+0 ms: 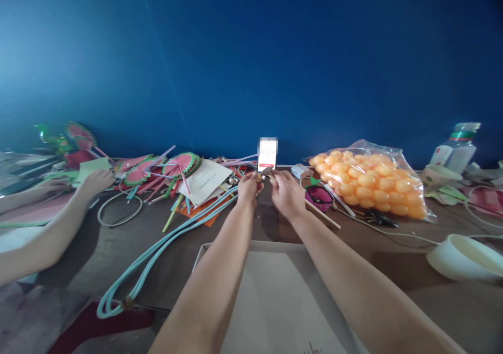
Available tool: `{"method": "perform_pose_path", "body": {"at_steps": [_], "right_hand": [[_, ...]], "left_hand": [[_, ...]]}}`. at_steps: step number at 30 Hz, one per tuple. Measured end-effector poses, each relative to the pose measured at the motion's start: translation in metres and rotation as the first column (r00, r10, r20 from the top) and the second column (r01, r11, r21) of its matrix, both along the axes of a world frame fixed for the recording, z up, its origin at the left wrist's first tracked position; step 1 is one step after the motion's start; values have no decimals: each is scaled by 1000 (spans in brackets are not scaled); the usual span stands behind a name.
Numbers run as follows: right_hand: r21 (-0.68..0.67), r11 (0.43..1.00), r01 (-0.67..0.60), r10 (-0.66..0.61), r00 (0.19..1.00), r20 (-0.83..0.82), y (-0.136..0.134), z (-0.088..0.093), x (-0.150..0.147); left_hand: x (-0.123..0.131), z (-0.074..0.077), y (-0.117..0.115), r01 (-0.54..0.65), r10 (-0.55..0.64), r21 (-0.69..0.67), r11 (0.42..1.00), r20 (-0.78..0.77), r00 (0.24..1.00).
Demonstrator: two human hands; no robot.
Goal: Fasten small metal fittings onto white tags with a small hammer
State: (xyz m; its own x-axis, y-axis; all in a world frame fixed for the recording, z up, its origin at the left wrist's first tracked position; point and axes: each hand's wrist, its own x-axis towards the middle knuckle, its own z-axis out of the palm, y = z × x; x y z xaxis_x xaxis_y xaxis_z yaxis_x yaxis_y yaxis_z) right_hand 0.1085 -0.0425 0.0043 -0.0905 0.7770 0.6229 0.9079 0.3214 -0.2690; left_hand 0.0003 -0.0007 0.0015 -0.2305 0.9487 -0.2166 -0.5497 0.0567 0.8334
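My left hand [247,187] is closed at the end of a bundle of light-blue cords [184,228], which hangs in a long loop toward the lower left. A small brownish bit shows at its fingertips. My right hand [288,192] is pinched beside it, with a small grey pointed piece [267,171] at its fingers, too small to name. The two hands nearly meet in front of an upright phone [268,156] with a bright screen. Below my forearms lies a shallow grey-white box lid [271,280].
A clear bag of orange balls [365,181] stands right, near a bottle [454,147] and a roll of white tape [467,257]. Watermelon paper fans [183,165], straws and papers crowd the left. Another person's hand [96,181] holds green paper there. A blue wall [251,60] rises behind.
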Motion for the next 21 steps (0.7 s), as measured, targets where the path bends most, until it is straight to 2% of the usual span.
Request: {"method": "perform_pose_path", "body": {"at_steps": [10,15,21], "right_hand": [[-51,999,12,-11,1000,28,-2,2,0],[-126,992,7,-1,999,45,-2,3,0],[-148,989,6,1,999,44,-3,4,0]], "left_hand": [[-1,1,0,-45,46,-33,998,10,999],[-1,-1,2,-74,74,-93,993,-9,997],[-4,0,3,-91,90,-77,993,-13,996]]}}
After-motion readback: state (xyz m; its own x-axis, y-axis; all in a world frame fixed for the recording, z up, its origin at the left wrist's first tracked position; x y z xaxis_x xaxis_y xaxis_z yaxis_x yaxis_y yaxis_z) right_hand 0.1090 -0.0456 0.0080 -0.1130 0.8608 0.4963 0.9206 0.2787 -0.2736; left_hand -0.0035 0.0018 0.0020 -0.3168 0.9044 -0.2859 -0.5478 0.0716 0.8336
